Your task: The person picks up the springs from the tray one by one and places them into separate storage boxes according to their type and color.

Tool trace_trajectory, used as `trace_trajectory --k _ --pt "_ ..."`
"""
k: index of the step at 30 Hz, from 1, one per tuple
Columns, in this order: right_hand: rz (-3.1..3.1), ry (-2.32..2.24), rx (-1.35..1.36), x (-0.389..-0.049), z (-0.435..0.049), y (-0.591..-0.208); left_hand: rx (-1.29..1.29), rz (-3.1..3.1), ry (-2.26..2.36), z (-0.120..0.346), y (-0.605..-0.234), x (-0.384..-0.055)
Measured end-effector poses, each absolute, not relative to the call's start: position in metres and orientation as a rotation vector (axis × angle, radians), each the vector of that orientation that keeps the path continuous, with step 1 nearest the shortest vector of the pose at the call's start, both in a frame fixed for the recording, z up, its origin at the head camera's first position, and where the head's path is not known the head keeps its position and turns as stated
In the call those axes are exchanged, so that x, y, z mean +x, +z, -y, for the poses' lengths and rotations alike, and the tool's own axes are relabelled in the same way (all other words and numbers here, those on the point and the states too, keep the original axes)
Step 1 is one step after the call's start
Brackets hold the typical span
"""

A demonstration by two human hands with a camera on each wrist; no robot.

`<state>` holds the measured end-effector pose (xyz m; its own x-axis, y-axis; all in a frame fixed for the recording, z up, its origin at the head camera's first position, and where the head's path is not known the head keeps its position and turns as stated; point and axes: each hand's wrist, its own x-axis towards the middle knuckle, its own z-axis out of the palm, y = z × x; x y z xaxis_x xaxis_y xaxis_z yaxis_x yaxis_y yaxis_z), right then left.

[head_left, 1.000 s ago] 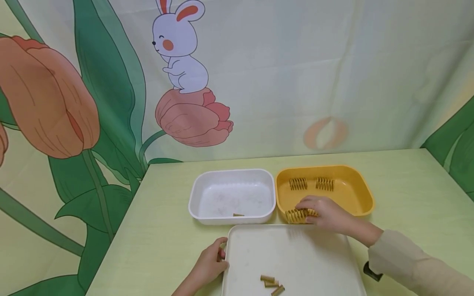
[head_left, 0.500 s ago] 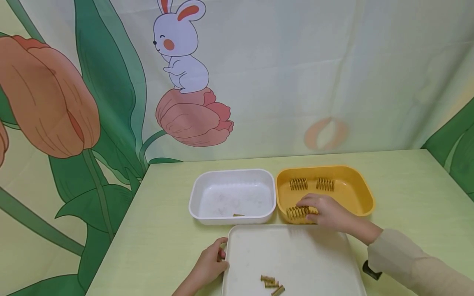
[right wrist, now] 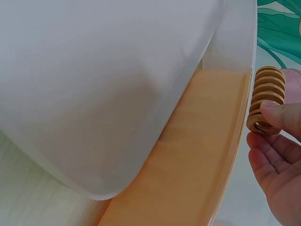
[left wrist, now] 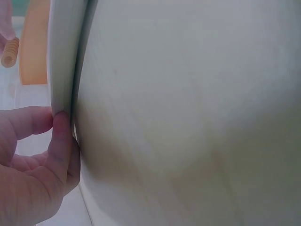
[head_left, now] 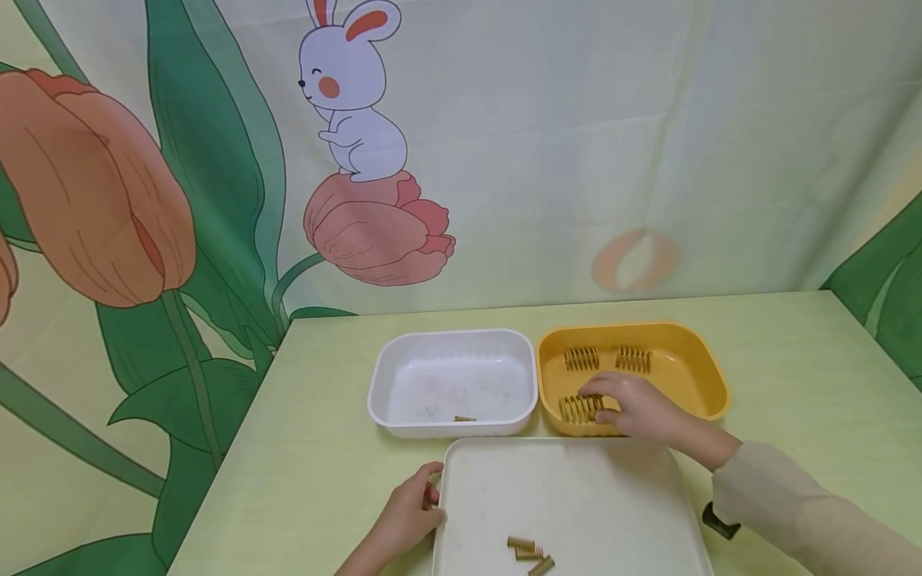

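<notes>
My right hand (head_left: 637, 408) pinches a large brass-coloured coil spring (head_left: 579, 409) between thumb and fingers, at the near side of the yellow bin (head_left: 709, 376). In the right wrist view the spring (right wrist: 269, 94) shows thick flat coils, with the thumb on its side. Two more large springs lie at the back of that bin, one left (head_left: 581, 358) and one right (head_left: 634, 359). My left hand (head_left: 405, 516) grips the left edge of the cream tray (head_left: 562, 488); the left wrist view shows its fingers (left wrist: 60, 146) on the tray's rim. Small springs (head_left: 528, 552) lie on the tray.
Left of the yellow bin and against it stands a white bin (head_left: 454, 384), with one small spring (head_left: 465, 418) at its near wall. The tray lies just in front of both bins on a pale green table (head_left: 310, 424). A printed cloth (head_left: 519, 160) hangs behind.
My right hand has shifted slightly away from me with the large spring, which now sits a little farther inside the yellow bin's outline. The left hand and tray stay put.
</notes>
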<state>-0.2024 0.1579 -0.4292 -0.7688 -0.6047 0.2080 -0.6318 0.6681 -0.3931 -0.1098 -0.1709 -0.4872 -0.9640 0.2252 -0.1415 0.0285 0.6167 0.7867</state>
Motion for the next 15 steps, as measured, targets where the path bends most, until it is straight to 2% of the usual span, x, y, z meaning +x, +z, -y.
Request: trace_trajectory --k 15 --pt "2.858 0.774 0.973 -0.2077 -0.1620 -0.4314 0.200 -2.662 1.216 0.1688 -0.4842 -0.1088"
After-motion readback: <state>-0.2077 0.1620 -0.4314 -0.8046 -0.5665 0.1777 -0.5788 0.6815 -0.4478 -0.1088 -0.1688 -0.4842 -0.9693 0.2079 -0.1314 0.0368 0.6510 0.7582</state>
